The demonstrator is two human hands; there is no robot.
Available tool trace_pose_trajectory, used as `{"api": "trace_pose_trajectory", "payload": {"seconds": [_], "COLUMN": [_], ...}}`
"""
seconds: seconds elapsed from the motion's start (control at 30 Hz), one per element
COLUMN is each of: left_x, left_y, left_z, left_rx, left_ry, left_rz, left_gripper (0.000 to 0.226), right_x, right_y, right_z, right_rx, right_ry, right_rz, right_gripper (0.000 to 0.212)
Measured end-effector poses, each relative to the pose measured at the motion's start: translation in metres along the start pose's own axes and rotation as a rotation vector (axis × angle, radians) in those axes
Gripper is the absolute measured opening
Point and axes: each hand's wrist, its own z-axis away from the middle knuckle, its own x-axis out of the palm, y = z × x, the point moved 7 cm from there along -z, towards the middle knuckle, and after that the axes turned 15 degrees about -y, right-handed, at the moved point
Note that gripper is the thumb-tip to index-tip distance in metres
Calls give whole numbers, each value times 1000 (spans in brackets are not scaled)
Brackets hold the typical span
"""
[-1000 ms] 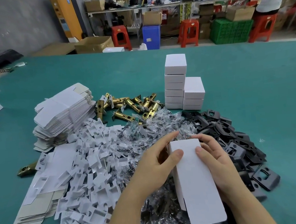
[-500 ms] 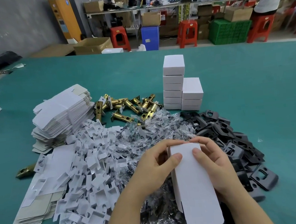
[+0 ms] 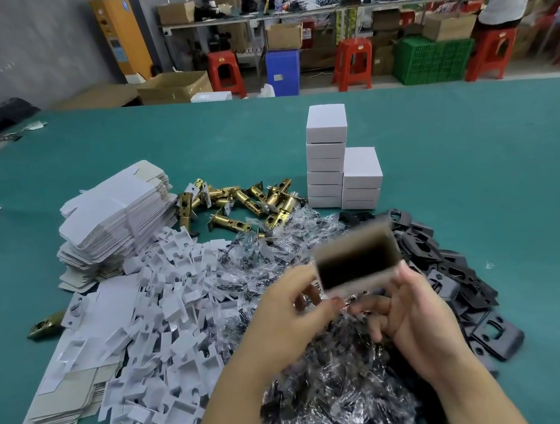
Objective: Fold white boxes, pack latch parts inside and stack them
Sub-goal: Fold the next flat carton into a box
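Toward the far middle of the green counter [image 3: 470, 145], the finished white boxes [image 3: 339, 165] stand in two touching stacks, one taller than the other, so several are already packed. Much is left: a thick pile of flat box blanks [image 3: 114, 214] near the left edge, loose white card inserts [image 3: 166, 325], brass latch bolts [image 3: 243, 201], bagged screws [image 3: 340, 394] and black strike plates [image 3: 449, 284]. The opened box [image 3: 356, 259] is held above the screw bags, its open end toward the camera and apparently empty. The left hand [image 3: 292, 316] pinches its lower left corner; the right hand [image 3: 414, 308] grips its right side. No writing or brand is readable.
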Motion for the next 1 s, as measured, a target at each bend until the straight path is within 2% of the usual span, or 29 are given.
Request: {"api": "trace_pose_trajectory", "payload": {"seconds": [0.1, 0.17, 0.23, 0.37, 0.53, 0.7, 0.8, 0.87, 0.93, 1.0], "left_x": [0, -1, -1, -1, 0, 2, -10, -35, -72, -117], "left_y": [-8, -10, -12, -14, -9, -4, 4, 14, 19, 14], "left_z": [1, 1, 0, -1, -5, -9, -5, -7, -19, -40], "left_rx": [-78, -82, -81, -83, -70, -158, -255, -274, -280, -301], "left_ry": [9, 1, -18, -18, -28, -112, -211, -238, -188, -28], "left_rz": [186, 222, 219, 94, -22, -39, -73, -56, -114, -196], "left_gripper": [28, 33, 35, 29, 34, 33, 47, 44, 31, 14], "right_x": [3, 2, 6, 7, 8, 9, 6, 4, 3, 3], "right_y": [2, 4, 3, 5, 6, 7, 9, 11, 13, 13], "right_z": [-2, -2, -1, -2, -7, -10, -11, -12, -12, -12], "right_rx": [7, -10, -53, -64, -78, -73, -65, -50, -44, -37], "right_ry": [-12, 0, -18, -29, -28, -8, 5, 14, 19, 19], "right_rz": [-9, 63, 136, 60, 11, 8, -2, -4, -11, -20], "right_gripper": [64, 57, 60, 72, 67, 65, 49, 44, 46, 46]}}
